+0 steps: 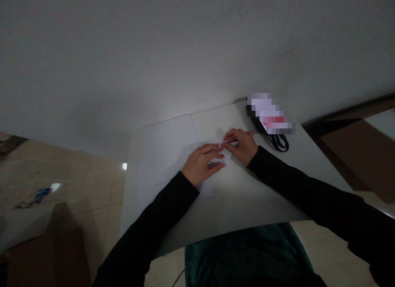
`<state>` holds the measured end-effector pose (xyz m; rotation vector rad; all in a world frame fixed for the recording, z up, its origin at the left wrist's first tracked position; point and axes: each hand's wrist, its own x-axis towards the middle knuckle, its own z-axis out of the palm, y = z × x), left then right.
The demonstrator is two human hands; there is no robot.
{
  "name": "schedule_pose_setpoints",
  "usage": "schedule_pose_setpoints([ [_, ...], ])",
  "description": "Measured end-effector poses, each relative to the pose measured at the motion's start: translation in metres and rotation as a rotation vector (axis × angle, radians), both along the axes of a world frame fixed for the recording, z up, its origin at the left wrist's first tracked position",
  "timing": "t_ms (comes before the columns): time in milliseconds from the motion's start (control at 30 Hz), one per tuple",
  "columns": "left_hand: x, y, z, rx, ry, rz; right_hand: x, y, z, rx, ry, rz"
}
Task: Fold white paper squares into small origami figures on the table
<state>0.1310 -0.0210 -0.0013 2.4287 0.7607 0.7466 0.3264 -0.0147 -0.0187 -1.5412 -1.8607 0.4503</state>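
Note:
A small folded white paper (227, 155) lies between my two hands on the white table (243, 196). From the left, my left hand (203, 161) curves over it, fingers on its upper side and thumb near its lower edge. The thumb and fingers of my right hand (242, 145) pinch the paper's upper right part. My fingers hide much of it, so its full shape cannot be made out. Flat white sheets (166, 143) lie to the left, partly beneath my left hand and forearm.
A black case (256, 121) with a strap loop and a blurred-out top sits at the table's back right. Behind the table rises a grey wall (154, 52). Cardboard (361, 155) is at the right, and a brown box (49, 254) stands at the lower left.

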Motion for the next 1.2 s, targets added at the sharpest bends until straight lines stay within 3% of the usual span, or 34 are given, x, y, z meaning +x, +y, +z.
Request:
schedule_pose_setpoints([
  [133, 0.0, -0.001, 0.004, 0.025, 0.067, -0.009, 0.0, -0.001, -0.002, 0.074, -0.07, -0.009],
  [267, 0.0, -0.002, 0.006, 0.049, 0.102, -0.017, 0.003, -0.018, 0.007, 0.32, -0.225, -0.043],
  [467, -0.001, -0.003, 0.006, 0.071, 0.1, -0.022, 0.006, -0.059, 0.015, 0.53, -0.309, 0.166],
  [633, -0.001, -0.005, 0.004, 0.082, 0.087, -0.011, 0.008, -0.069, 0.007, 0.536, -0.332, 0.247],
  [1200, -0.001, -0.006, 0.003, 0.088, 0.084, -0.001, 0.009, -0.067, 0.008, 0.483, -0.323, 0.275],
])
